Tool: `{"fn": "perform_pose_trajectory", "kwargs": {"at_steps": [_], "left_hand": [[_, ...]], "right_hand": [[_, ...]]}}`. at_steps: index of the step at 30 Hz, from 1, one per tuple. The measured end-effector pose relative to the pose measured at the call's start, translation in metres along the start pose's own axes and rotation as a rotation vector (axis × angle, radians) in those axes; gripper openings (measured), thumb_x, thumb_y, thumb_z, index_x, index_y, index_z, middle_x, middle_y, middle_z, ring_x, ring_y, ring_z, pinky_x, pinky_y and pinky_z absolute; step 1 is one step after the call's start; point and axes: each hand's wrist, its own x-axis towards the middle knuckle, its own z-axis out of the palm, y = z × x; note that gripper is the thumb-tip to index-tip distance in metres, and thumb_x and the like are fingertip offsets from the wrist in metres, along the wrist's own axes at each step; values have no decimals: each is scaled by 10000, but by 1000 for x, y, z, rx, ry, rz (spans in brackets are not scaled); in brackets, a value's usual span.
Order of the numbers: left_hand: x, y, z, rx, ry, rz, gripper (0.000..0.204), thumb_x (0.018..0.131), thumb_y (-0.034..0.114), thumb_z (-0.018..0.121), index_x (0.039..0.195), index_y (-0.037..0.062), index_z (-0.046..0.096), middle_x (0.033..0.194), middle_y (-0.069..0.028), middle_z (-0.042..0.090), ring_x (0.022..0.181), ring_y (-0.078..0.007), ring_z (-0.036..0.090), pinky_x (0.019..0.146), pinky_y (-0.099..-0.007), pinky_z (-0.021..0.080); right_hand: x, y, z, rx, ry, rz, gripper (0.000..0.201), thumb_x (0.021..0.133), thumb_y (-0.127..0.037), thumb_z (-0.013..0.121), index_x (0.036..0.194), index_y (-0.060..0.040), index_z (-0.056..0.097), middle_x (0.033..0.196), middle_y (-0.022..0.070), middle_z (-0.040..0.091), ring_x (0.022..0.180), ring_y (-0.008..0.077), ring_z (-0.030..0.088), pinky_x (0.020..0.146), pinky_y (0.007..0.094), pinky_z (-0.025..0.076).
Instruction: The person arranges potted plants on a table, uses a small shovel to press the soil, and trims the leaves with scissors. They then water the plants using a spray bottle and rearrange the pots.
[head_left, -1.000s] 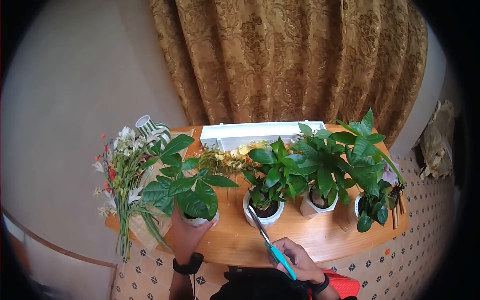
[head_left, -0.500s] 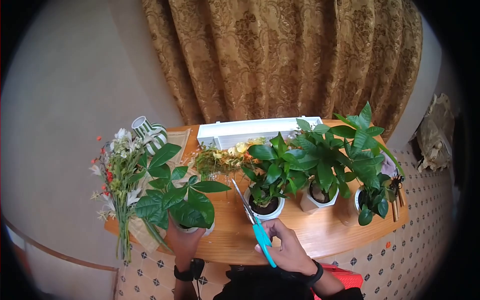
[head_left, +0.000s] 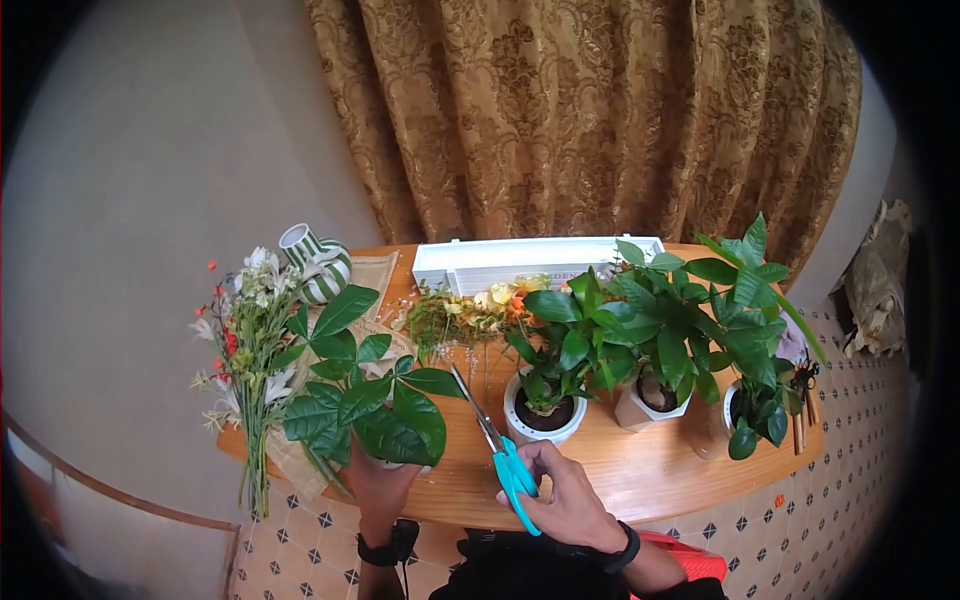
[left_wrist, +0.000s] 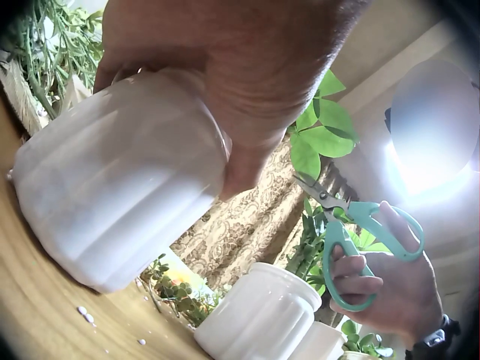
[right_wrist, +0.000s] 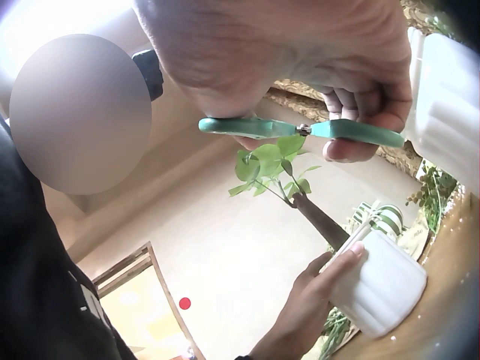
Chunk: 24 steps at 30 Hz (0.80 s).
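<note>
My left hand [head_left: 383,495] grips a white ribbed flowerpot [left_wrist: 120,184] near its rim, with the thumb on the outer wall. The pot stands at the left front of the table and holds a plant [head_left: 375,400] with broad green leaves. My right hand [head_left: 570,500] holds teal-handled scissors [head_left: 516,482], fingers through the handle loops. In the left wrist view the loops are spread apart, and the blades [left_wrist: 319,191] overlap the foliage behind. In the head view the blades point up and left, between the held plant and a second potted plant [head_left: 548,395].
Two more potted plants [head_left: 655,400] [head_left: 755,415] stand to the right. Behind are a white planter box [head_left: 430,262] and yellow-orange flowers [head_left: 500,300]. A flower bunch [head_left: 250,370] on brown paper and a striped vase [head_left: 325,275] lie at left. White bits dot the wooden table [head_left: 620,490].
My right hand has carried the scissors left and forward, toward the left plant, and their handles have spread. My left hand keeps hold of the flowerpot. The head view has shifted slightly.
</note>
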Motion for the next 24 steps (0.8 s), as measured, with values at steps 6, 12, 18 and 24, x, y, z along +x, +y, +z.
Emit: {"fn": "perform_pose_trajectory", "kwargs": {"at_steps": [6, 12, 18, 24], "left_hand": [[1, 2, 0, -25, 0, 13, 826, 682, 89, 911, 1392, 29, 494, 1234, -105, 669, 1106, -211, 667, 970, -346, 523], [0, 5, 1, -22, -10, 1, 822, 696, 86, 910, 1399, 29, 487, 1246, -107, 664, 1116, -207, 661, 977, -347, 518], [0, 8, 1, -19, -19, -19, 814, 702, 62, 895, 1401, 28, 480, 1266, -104, 646, 1130, -199, 646, 988, -344, 510], [0, 4, 3, -53, -18, -11, 824, 694, 31, 891, 1405, 31, 473, 1271, -94, 632, 1125, -184, 638, 985, -338, 511]], "right_hand": [[-2, 21, 2, 10, 12, -51, 387, 894, -150, 751, 1165, 32, 543, 795, 72, 625, 681, 140, 581, 634, 316, 493], [-4, 21, 0, -4, 27, -79, 365, 915, -140, 732, 1177, 40, 551, 827, 85, 631, 684, 135, 581, 630, 295, 486], [-4, 23, -3, -5, 34, -95, 363, 912, -126, 732, 1182, 35, 550, 827, 82, 636, 698, 131, 590, 633, 286, 488], [-4, 17, -7, 37, 60, -88, 374, 876, -77, 738, 1172, 24, 532, 834, 92, 670, 710, 137, 606, 676, 294, 502]]}}
